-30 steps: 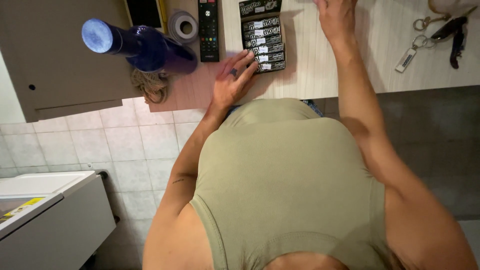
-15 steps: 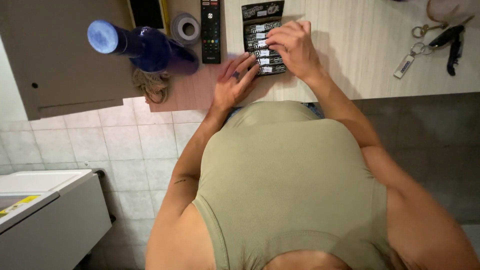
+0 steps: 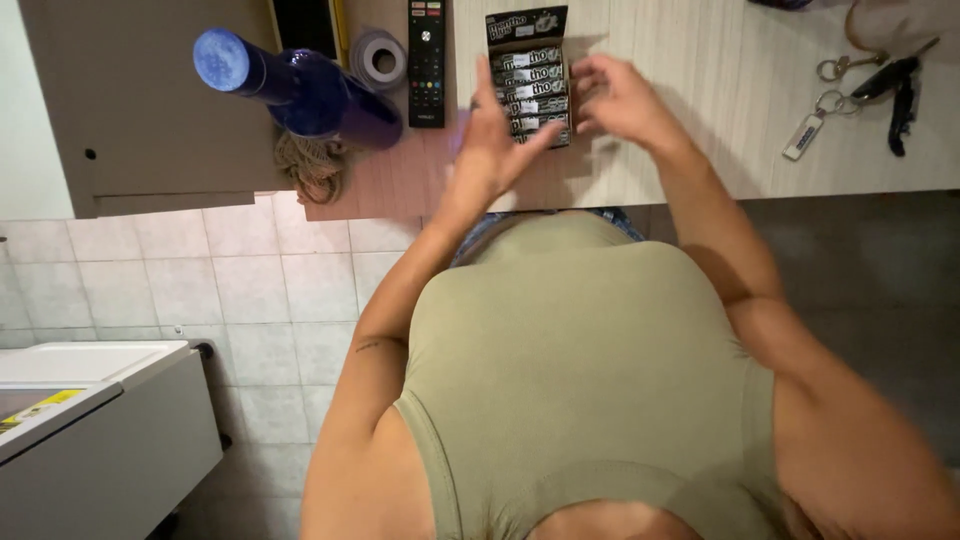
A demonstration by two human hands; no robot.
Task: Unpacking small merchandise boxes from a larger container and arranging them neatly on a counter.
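A dark open display box [image 3: 528, 75] full of black-and-white candy rolls lies on the pale wooden counter [image 3: 700, 90]. My left hand [image 3: 492, 140] hovers with fingers spread at the box's near left corner, its fingertips touching the lowest rolls. My right hand [image 3: 620, 100] is at the box's right side, fingers curled loosely and blurred; nothing is seen in it.
A blue bottle [image 3: 300, 90] stands at the left, a roll of tape [image 3: 378, 58] and a black remote control [image 3: 427, 62] beside it. Keys with a fob [image 3: 860, 95] lie at the right. Tiled floor and a white appliance [image 3: 90, 420] are below left.
My right hand came down from the counter's far side to the box, then shifted to its right edge. My left hand lifted off the counter and turned toward the box.
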